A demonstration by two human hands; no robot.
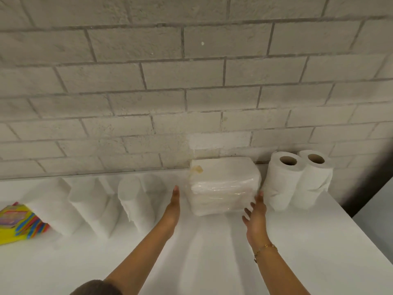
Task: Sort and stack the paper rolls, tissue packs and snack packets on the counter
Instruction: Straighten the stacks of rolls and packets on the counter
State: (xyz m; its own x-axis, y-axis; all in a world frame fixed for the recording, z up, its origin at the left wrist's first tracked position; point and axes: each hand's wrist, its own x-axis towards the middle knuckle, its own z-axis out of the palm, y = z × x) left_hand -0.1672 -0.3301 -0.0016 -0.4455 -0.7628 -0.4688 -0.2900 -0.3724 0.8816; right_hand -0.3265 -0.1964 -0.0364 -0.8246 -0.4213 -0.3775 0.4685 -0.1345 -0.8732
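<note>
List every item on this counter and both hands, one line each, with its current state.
Tissue pack stack: wrapped in clear plastic, piled against the wall, between the hands.
Two paper rolls: upright, side by side, right of the stack.
Paper rolls on the left: in a row along the wall.
Snack packets: lying at the far left edge.
Left hand: open, flat, beside the stack.
Right hand: open, fingers spread, holding nothing.

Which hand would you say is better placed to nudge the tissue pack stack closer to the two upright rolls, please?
Probably the left hand: it lies open on the tissue pack stack's far side from the two upright rolls, so it can push toward them. The right hand sits between.
</note>
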